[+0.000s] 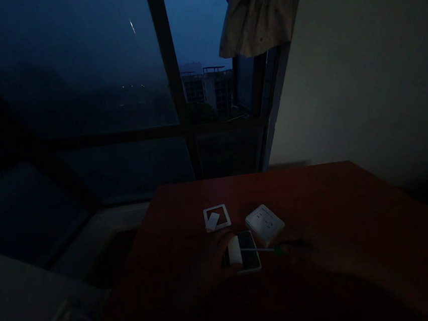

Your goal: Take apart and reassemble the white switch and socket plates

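Note:
In the dim head view, my left hand is closed around the left side of a wall switch, which has a white rocker on its left half and a dark right half. My right hand grips a screwdriver by its green handle. Its thin metal shaft points left across the switch, with the tip at the edge of the white rocker. Whether the tip presses in there is too dark to tell. Just beyond the switch lies a white socket, to the right of a square white cover frame.
A small white plate rests partly over the cover frame. Everything lies on a reddish-brown table. Behind it stand a window with dark bars and a hanging curtain. A pale wall rises on the right.

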Demonstrator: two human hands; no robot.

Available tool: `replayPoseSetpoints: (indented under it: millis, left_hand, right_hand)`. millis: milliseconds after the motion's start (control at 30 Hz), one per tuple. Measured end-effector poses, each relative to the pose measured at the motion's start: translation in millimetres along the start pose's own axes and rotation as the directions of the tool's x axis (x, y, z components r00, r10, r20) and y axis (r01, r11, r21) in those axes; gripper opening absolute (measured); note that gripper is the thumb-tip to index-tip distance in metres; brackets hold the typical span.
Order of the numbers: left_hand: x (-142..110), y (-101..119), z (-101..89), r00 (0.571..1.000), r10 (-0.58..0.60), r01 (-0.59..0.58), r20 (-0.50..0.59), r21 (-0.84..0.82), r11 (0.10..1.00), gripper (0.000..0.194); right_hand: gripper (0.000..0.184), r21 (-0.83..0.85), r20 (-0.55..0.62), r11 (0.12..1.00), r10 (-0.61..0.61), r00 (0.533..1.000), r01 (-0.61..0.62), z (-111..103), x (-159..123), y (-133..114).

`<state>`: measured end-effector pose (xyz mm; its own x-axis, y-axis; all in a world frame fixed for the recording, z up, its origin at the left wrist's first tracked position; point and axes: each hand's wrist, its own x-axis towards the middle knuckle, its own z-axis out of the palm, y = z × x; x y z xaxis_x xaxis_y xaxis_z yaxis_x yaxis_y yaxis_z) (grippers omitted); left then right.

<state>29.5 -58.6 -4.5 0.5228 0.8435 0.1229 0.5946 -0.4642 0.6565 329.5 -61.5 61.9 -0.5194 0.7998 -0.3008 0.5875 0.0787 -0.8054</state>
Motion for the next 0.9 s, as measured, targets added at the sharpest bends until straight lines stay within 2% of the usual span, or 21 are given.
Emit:
replayPoseSetpoints:
  millis: [100, 233, 300, 400, 500, 633, 733, 900]
  left_hand:
    - [0.8, -1.0, 2.4, 1.0, 0.004, -0.004, -0.007, -0.011, 1.0, 0.069]
    - [3.2, 4.5, 1.9, 0.998, -0.031, 0.029, -0.053, -0.036, 0.999, 0.068]
    - [4.6, 8.1, -1.5, 0.994, -0.052, 0.047, -0.092, -0.053, 0.997, 0.065]
    - [8.7, 9.6, -12.2, 0.973, -0.119, 0.116, -0.198, -0.029, 0.993, 0.054]
    - [18.3, 4.7, -26.8, 0.934, -0.203, 0.23, -0.293, 0.06, 0.971, 0.044]
    - [40.1, -5.8, -39.4, 0.921, -0.267, 0.344, -0.285, 0.271, 0.899, 0.043]
    - [57.3, -11.8, -37.4, 0.927, -0.272, 0.362, -0.258, 0.427, 0.828, 0.04]
    - [73.0, -14.1, -24.0, 0.933, -0.252, 0.351, -0.258, 0.494, 0.795, 0.038]
  right_hand:
    - [0.039, 0.032, -0.018, 0.999, 0.002, 1.0, -0.002, 6.4, -5.0, -0.2]
    - [0.034, -0.086, -0.092, 0.996, -0.047, 0.995, 0.039, 10.8, -15.8, -12.0]
    - [0.032, -0.13, -0.133, 0.991, -0.055, 0.99, 0.038, 13.0, -22.4, -15.5]
    - [0.033, -0.106, -0.196, 0.994, -0.024, 0.98, 0.003, 18.6, -31.6, -12.8]
    - [0.034, -0.045, -0.258, 0.997, 0.048, 0.965, -0.062, 26.5, -37.8, -3.4]
    - [0.039, 0.054, -0.3, 0.989, 0.149, 0.942, -0.139, 36.7, -40.3, 7.1]
    - [0.04, 0.103, -0.29, 0.983, 0.175, 0.941, -0.151, 42.9, -40.8, 9.9]
    - [0.042, 0.143, -0.297, 0.976, 0.201, 0.933, -0.165, 49.8, -41.9, 8.1]
